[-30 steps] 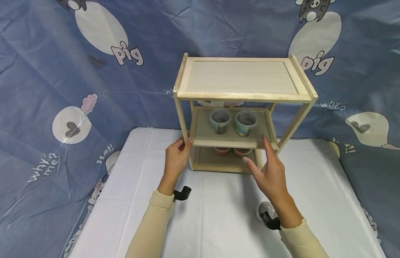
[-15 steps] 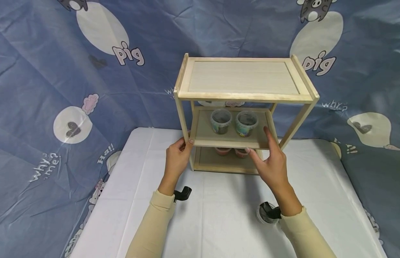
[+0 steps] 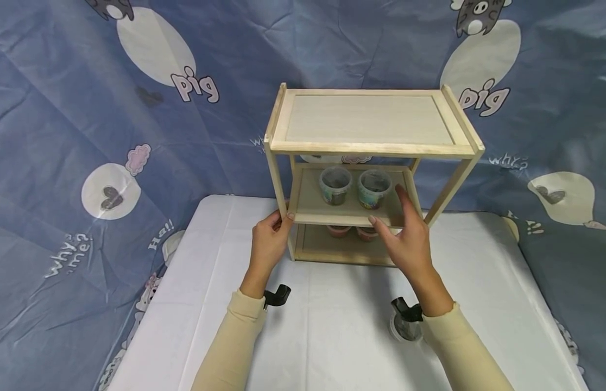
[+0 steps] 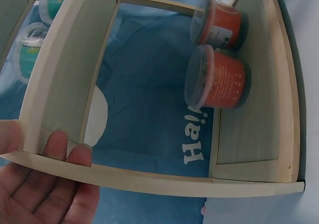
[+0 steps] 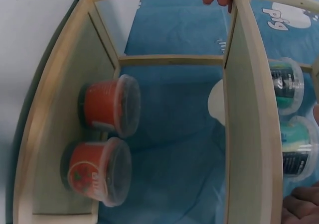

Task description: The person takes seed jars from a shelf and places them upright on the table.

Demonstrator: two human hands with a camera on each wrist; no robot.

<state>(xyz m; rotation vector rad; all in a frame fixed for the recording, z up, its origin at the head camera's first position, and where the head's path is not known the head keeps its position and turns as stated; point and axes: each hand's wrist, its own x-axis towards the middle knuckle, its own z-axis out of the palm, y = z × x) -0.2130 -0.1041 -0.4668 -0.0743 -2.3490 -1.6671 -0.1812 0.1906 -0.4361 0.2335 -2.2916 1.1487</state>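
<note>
While the left hand (image 3: 270, 239) grips the left front post (image 3: 277, 182) of the wooden rack (image 3: 366, 118), the right hand (image 3: 410, 239), partly hidden, spreads beside the right teal tub (image 3: 370, 198) on the middle shelf (image 3: 307, 202), which overhead covers much of two red tubs (image 4: 227, 83).

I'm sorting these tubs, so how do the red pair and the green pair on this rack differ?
The red tubs have red sides; the green tubs show green with dark patches.

The red tubs stand on the bottom shelf, the green tubs on the middle shelf, near the right hand.

Both pairs stand upright and look clear at the top.
</note>
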